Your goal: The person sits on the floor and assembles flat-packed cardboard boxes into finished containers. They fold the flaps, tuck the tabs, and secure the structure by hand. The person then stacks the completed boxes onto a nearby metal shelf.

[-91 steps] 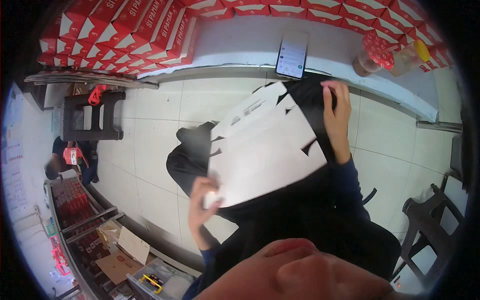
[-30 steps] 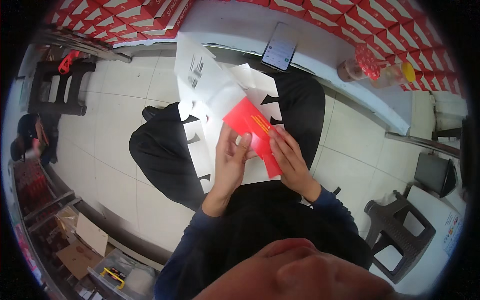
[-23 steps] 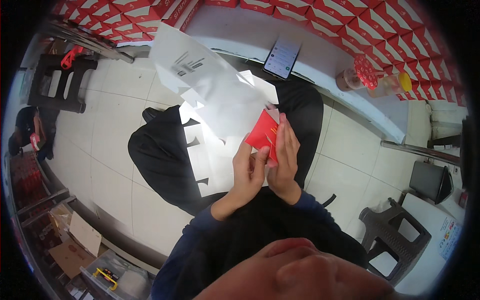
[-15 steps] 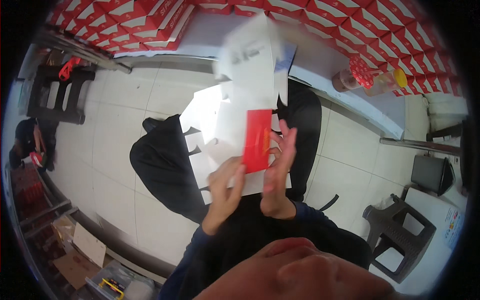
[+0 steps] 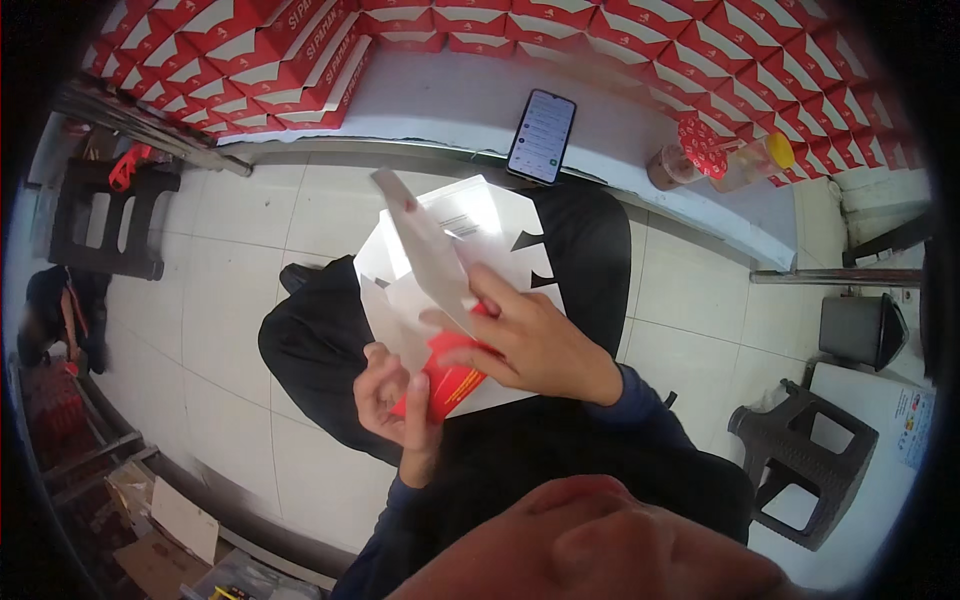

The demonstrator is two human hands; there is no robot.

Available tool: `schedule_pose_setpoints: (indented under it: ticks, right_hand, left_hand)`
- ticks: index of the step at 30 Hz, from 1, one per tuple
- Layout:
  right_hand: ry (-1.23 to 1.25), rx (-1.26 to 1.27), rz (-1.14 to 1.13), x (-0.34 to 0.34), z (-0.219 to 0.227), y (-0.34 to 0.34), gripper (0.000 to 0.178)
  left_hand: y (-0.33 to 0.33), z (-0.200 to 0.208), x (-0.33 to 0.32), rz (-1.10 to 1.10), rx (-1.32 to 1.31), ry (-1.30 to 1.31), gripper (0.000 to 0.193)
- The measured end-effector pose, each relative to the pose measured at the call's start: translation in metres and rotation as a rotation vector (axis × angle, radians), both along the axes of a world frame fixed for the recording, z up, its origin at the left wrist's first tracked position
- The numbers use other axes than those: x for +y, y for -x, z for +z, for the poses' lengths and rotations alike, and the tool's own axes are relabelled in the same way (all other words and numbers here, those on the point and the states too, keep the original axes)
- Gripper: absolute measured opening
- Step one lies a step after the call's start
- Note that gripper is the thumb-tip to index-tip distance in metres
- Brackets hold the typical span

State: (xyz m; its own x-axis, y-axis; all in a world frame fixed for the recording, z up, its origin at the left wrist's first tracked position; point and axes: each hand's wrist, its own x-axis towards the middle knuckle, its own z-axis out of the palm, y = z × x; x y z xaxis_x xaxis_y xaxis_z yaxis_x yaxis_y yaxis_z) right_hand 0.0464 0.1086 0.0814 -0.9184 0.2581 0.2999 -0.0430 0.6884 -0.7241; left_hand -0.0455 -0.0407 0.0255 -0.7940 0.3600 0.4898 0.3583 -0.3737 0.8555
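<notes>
A red-and-white cardboard box blank (image 5: 432, 258), partly folded, is held tilted over my lap between both hands. My left hand (image 5: 398, 402) is closed on the lower end of its red panel, thumb in front and fingers curled. From the right, my right hand (image 5: 548, 348) grips the blank near the middle, its fingers bent round the edge and some smeared by motion. The far end of the raised white panel is slightly blurred. Beneath it, white flat box blanks (image 5: 482, 205) with dark notches along the sides lie across my black-clothed legs.
A lit phone (image 5: 541, 138) rests on the ledge ahead. Folded red-and-white boxes (image 5: 640, 40) are stacked behind it, beside a lidded cup (image 5: 672, 168) and a yellow-capped jar (image 5: 745, 168). Dark stools (image 5: 808, 455) stand right and far left (image 5: 110, 215). Cardboard (image 5: 185, 515) lies lower left.
The held blank has swung down and left, uncovering the phone. My right hand has moved up onto it; my left hand has shifted left, taking the red panel's lower end along.
</notes>
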Motion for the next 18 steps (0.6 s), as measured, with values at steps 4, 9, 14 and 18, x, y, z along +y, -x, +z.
schedule_pose_setpoints:
  ticks: [4,9,14,18]
  right_hand:
    - [0.022,-0.213,0.269,0.005,0.012,-0.01,0.03]
    - [-0.074,-0.021,0.039,0.022,0.011,-0.016,0.045]
    - [0.373,0.011,0.088,0.054,-0.007,-0.03,0.058]
    - [0.268,0.074,-0.222,0.032,-0.047,-0.009,0.076]
  left_hand:
    - [0.011,0.018,-0.007,-0.3,0.035,-0.19,0.024]
    - [0.029,0.03,0.004,0.127,0.169,-0.02,0.053]
    - [0.067,0.02,0.01,-0.094,-0.178,-0.02,0.134]
    - [0.07,0.002,-0.007,-0.646,0.123,0.417,0.094]
